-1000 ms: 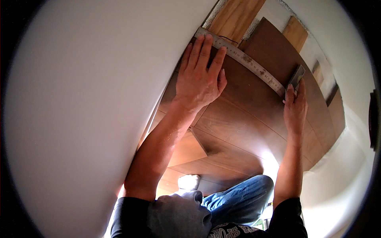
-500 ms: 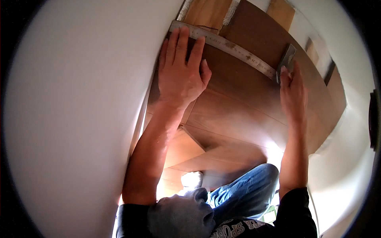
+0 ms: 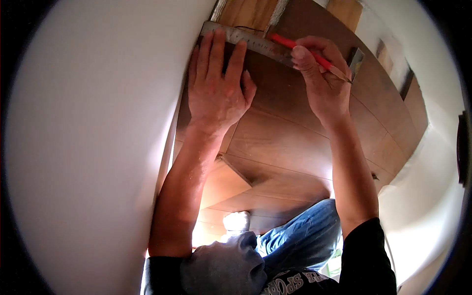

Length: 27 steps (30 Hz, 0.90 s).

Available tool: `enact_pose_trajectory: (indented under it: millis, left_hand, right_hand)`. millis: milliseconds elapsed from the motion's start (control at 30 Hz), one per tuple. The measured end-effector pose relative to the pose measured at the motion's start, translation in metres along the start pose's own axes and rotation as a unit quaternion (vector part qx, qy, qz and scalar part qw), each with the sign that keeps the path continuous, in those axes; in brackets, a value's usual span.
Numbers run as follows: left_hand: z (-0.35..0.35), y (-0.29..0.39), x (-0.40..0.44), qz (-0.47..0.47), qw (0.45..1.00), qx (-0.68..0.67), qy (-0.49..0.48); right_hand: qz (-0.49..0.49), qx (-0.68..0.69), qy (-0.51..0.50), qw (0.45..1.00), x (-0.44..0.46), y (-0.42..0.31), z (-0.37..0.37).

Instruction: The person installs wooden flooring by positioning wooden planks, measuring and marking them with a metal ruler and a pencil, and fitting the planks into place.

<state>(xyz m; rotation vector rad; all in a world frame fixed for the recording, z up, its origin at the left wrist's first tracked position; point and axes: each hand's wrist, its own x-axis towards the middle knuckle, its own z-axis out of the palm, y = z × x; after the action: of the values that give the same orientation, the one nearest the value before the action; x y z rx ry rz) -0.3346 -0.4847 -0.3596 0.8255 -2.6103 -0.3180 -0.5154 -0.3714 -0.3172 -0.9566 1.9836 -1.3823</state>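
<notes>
A metal carpenter's square (image 3: 268,47) with scale markings lies across the dark brown floorboards (image 3: 280,96). Its long blade starts beside the white wall at the left, and its short end shows at the right, beyond my fingers. My left hand (image 3: 216,93) rests flat with fingers outstretched, the fingertips on the blade near the wall. Between thumb and fingers of my right hand (image 3: 327,81) is a red pencil (image 3: 322,61). Its sharpened tip points to the lower right, near the square's short end. My right hand hides part of the blade.
A white wall (image 3: 93,137) rises close along my left side. Bare wooden battens (image 3: 250,14) show past the boards' far edge. Another pale wall (image 3: 418,196) curves along the right. A loose board piece (image 3: 223,184) lies on the floor near my bent, jeans-clad leg (image 3: 300,233).
My right hand has moved left and up from the square's short end, and a red pencil now shows in it. My left hand and the square have shifted slightly left in view.
</notes>
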Motion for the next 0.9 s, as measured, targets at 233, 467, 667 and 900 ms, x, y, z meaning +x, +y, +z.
enact_pose_trajectory:
  millis: [233, 467, 667, 900]
  left_hand:
    - [-0.001, 0.001, 0.000, -0.003, 1.000, -0.006, 0.006]
    - [-0.001, 0.001, 0.000, 0.000, 1.000, 0.001, 0.007]
    - [0.000, 0.001, 0.001, -0.001, 1.000, 0.001, 0.012]
    - [0.000, 0.001, 0.002, 0.001, 1.000, 0.004, 0.011]
  right_hand:
    - [0.084, 0.091, -0.026, 0.992, -0.003, -0.020, -0.013]
    - [0.074, 0.108, -0.019, 0.991, -0.002, -0.012, -0.011]
    - [0.003, 0.240, -0.018, 0.970, 0.002, 0.004, -0.003]
    - [0.034, 0.091, 0.003, 0.995, 0.005, 0.012, 0.005]
